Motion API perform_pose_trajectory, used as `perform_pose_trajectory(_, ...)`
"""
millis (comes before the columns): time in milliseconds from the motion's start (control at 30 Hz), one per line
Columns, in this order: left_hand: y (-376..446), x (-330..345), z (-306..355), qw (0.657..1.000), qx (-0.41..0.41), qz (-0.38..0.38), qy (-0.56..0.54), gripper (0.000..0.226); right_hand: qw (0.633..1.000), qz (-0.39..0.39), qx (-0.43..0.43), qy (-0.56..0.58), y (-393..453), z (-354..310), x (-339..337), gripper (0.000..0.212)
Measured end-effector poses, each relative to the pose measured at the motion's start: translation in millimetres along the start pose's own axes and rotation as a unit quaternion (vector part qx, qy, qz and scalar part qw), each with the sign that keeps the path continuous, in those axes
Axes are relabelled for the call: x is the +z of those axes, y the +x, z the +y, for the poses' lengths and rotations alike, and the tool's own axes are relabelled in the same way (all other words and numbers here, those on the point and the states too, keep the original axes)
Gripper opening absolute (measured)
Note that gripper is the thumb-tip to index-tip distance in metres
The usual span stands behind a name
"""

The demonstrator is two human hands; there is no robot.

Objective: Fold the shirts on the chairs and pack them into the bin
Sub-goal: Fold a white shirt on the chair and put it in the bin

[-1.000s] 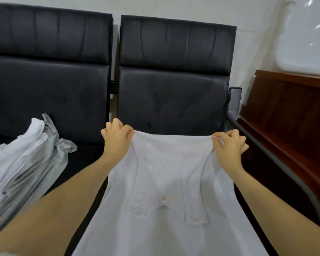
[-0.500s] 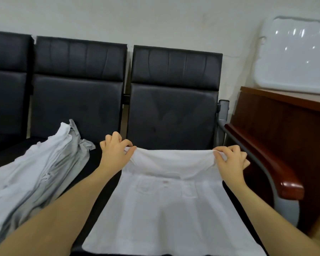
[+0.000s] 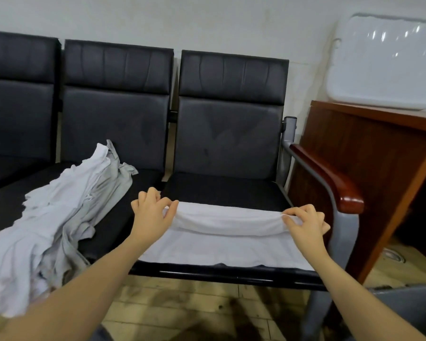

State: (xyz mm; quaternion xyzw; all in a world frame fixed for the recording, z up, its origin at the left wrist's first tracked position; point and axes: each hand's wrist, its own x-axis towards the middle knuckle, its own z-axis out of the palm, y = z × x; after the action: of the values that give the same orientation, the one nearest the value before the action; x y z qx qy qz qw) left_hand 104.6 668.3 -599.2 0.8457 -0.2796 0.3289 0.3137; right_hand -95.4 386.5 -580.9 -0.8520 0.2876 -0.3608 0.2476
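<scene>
White cotton shirt [image 3: 221, 244] lies flat on the seat of the rightmost black padded chair [image 3: 229, 134], near edge reaching the seat's front rail. Its far edge is doubled over into a soft fold running left to right.

Left hand [image 3: 151, 214] pinches the left end of that fold, thumb and fingers curled onto the cloth. Right hand [image 3: 304, 222] pinches the right end the same way, fingertips bent down on the fabric. Both forearms come in from the near edge of the view.

Loose pile of white and pale grey shirts [image 3: 57, 225] is heaped on the seat of the middle black chair [image 3: 116, 107], to the left, spilling over its near edge. Well apart from the held shirt.

Right of the chair row: grey metal armrest with a red-brown wooden cap [image 3: 330, 178], then a brown wooden cabinet [image 3: 369, 153]. A white plastic lid or tray [image 3: 384, 62] leans on the wall above it. Corner of a grey plastic bin [image 3: 408, 308] shows at near right, on the tiled floor [image 3: 182, 306].
</scene>
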Motion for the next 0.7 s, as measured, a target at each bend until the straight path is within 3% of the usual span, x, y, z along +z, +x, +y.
perform_pose_trajectory(133, -27.5, -1.6, -1.5, 1.000, -0.007, 0.016, 0.004, 0.050, 1.000, -0.004, 0.017, -0.012, -19.1, 13.0, 0.1, 0.017)
perform_pose_trajectory(233, -40.8, -0.6, -2.5, 0.998, 0.036, 0.016, 0.047, 0.050, 0.998, -0.008, 0.015, -0.068, -27.9, 19.9, 2.0, 0.017)
perform_pose_trajectory(367, -33.9, 9.1, 9.1, 0.995, 0.049, -0.045, 0.071, 0.052, 0.983, -0.057, -0.003, -0.172, -22.8, 11.3, 14.2, 0.028)
perform_pose_trajectory(467, -23.5, 19.9, 29.3, 0.969, 0.039, -0.221, 0.103, 0.059, 0.962, -0.173, -0.048, -0.204, -13.5, 6.5, 32.9, 0.037)
perform_pose_trajectory(567, -28.2, 37.4, 34.2, 0.896, 0.028, -0.423, 0.129, 0.061, 0.914, -0.332, -0.049, -0.229, -15.5, 12.0, 53.2, 0.057)
perform_pose_trajectory(633, -31.3, 48.0, 30.4, 0.870, 0.001, -0.481, 0.111, 0.067, 0.896, -0.368, -0.045, -0.245, -12.9, 17.8, 61.3, 0.058)
perform_pose_trajectory(700, -25.9, 55.6, 23.8, 0.868, -0.009, -0.486, 0.099, 0.068, 0.895, -0.369, -0.042, -0.247, -3.4, 20.4, 67.0, 0.057)
